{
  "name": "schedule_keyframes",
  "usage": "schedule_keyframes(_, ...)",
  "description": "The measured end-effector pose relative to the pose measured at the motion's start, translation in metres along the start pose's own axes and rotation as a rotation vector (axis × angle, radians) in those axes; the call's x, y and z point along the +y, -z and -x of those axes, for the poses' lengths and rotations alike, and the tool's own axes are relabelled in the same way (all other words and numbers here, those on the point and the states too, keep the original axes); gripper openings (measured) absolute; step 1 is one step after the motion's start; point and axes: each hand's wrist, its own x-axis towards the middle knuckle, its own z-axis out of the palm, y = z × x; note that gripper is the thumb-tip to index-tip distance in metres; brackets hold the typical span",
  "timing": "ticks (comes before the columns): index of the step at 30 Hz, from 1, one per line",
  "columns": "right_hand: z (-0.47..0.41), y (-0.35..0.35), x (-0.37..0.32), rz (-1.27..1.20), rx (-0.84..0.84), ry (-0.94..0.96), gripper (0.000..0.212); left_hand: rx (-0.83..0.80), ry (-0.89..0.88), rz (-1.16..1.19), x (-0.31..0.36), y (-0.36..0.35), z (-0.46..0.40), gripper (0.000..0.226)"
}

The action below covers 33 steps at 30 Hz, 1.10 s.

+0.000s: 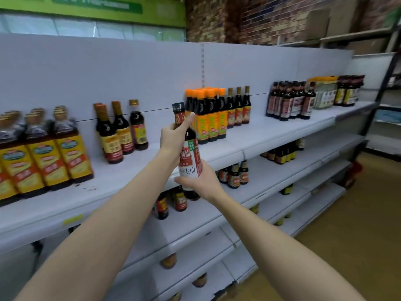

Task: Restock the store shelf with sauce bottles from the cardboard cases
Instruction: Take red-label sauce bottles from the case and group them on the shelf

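I hold one dark sauce bottle [189, 157] with a red and white label upright in front of the top shelf [134, 170]. My left hand [173, 137] grips its neck and shoulder, index finger stretched up along the neck. My right hand [202, 181] grips the lower body from the right and below. The bottle hangs in the air before a gap between three brown-capped bottles [121, 131] on the left and an orange-capped group [208, 114] on the right. No cardboard case is in view.
Big yellow-labelled bottles [43, 153] fill the shelf's left end; more dark bottles [290, 101] and a pale pack [324, 94] stand to the right. Lower shelves [282, 170] carry scattered bottles. A yellowish floor [358, 224] lies at right, with a dark rack [388, 88] beyond.
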Motion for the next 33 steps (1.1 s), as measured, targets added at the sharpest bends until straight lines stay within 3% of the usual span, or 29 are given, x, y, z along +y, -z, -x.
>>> schedule_keyframes(6,-0.041,0.151,0.059,-0.032,0.012,0.011,0.057,-0.018,0.010,0.006,-0.043,-0.157,-0.046,0.043)
schedule_keyframes(10,-0.075,0.244,0.084,-0.229,0.059,-0.034,0.068,-0.027,-0.031,-0.044,-0.057,-0.253,-0.081,0.075)
schedule_keyframes(18,-0.118,0.370,0.124,-0.254,0.113,-0.087,0.082,-0.078,0.018,-0.012,-0.093,-0.385,-0.133,0.091)
schedule_keyframes(22,-0.140,0.412,0.137,-0.265,0.140,-0.056,0.078,-0.086,0.017,-0.018,-0.102,-0.433,-0.156,0.071)
schedule_keyframes(29,-0.210,0.491,0.160,-0.165,0.195,-0.024,0.081,-0.163,-0.015,-0.043,-0.120,-0.499,-0.231,0.075)
schedule_keyframes(33,-0.258,0.529,0.169,-0.083,0.207,-0.004,0.068,-0.179,-0.064,-0.028,-0.139,-0.537,-0.292,0.073)
